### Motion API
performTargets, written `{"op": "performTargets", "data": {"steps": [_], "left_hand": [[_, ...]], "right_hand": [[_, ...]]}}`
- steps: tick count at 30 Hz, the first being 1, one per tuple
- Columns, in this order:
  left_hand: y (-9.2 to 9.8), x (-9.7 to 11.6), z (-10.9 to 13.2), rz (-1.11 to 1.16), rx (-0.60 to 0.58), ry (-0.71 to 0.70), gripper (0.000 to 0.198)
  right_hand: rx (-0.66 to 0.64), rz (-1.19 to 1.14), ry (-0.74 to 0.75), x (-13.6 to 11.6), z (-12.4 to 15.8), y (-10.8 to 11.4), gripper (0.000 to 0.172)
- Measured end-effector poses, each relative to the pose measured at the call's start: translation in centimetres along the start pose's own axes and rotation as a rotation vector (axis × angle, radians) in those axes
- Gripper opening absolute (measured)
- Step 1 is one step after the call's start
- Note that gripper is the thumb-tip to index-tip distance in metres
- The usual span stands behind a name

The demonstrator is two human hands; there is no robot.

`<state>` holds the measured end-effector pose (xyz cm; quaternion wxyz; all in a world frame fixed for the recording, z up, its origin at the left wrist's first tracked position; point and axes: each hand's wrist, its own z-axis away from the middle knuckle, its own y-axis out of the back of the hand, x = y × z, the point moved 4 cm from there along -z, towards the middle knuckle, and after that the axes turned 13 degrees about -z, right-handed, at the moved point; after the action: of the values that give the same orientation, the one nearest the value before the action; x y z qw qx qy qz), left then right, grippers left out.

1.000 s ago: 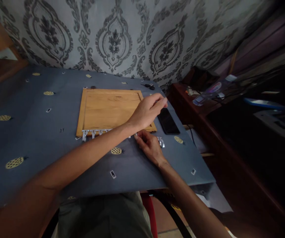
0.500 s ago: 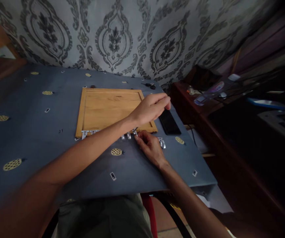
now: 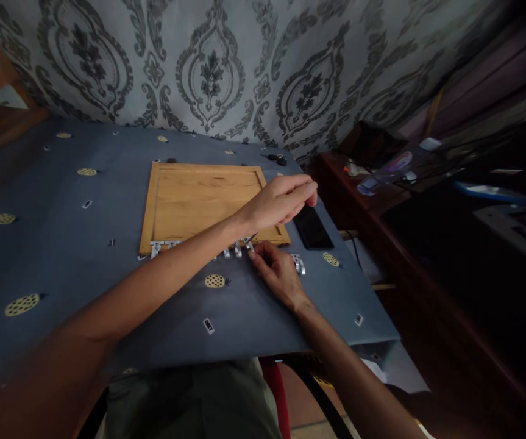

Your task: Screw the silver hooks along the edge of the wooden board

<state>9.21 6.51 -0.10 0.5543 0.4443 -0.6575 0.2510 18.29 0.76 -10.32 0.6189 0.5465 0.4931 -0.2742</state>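
A framed wooden board point(image 3: 208, 195) lies flat on the cloth-covered table, with several small metal hooks point(image 3: 155, 248) along its near edge. My left hand point(image 3: 281, 198) is closed above the board's right part. From under it a thin dark shaft, like a screwdriver's point(image 3: 252, 236), slants down to the rightmost hook; its handle is hidden in the fist. At that edge, the thumb and fingers of my right hand point(image 3: 275, 268) pinch a metal hook point(image 3: 249, 246). My left forearm crosses over the board and covers part of the row of hooks.
Loose metal hooks point(image 3: 298, 264) lie right of my right hand. A black phone point(image 3: 312, 227) is beside the board, and keys point(image 3: 276, 159) lie behind it. Small screws point(image 3: 111, 242) are on the left. A plastic bottle point(image 3: 397, 166) rests on the dark red furniture point(image 3: 358, 213) at right.
My left hand has shifted very slightly to the right and down. My right hand stays at the same hook.
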Motion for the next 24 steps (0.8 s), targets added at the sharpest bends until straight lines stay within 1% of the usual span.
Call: {"op": "performTargets", "data": {"steps": [3, 5, 7, 11, 17, 21, 24], "left_hand": [[0.4, 0.6, 0.2, -0.004, 0.092, -0.037, 0.033], [0.8, 1.5, 0.4, -0.018, 0.175, -0.064, 0.032], [1.1, 2.5, 0.8, -0.039, 0.232, -0.088, 0.032], [1.5, 3.9, 1.8, -0.064, 0.258, -0.148, 0.031], [2.0, 3.5, 3.2, -0.049, 0.276, -0.154, 0.03], [2.4, 3.3, 3.3, 0.007, 0.295, -0.148, 0.03], [2.4, 2.9, 3.1, 0.024, 0.318, -0.106, 0.03]], "right_hand": [[0.0, -0.006, -0.006, 0.1, 0.0, 0.0, 0.033], [0.006, -0.013, -0.014, 0.2, 0.1, 0.1, 0.033], [0.012, -0.024, -0.022, 0.3, 0.1, 0.1, 0.033], [0.016, -0.038, -0.018, 0.3, 0.1, 0.0, 0.031], [0.024, -0.045, -0.005, 0.3, 0.0, 0.0, 0.032], [0.024, -0.043, -0.014, 0.3, 0.1, 0.0, 0.032], [0.023, -0.046, -0.02, 0.4, 0.1, 0.0, 0.034]]}}
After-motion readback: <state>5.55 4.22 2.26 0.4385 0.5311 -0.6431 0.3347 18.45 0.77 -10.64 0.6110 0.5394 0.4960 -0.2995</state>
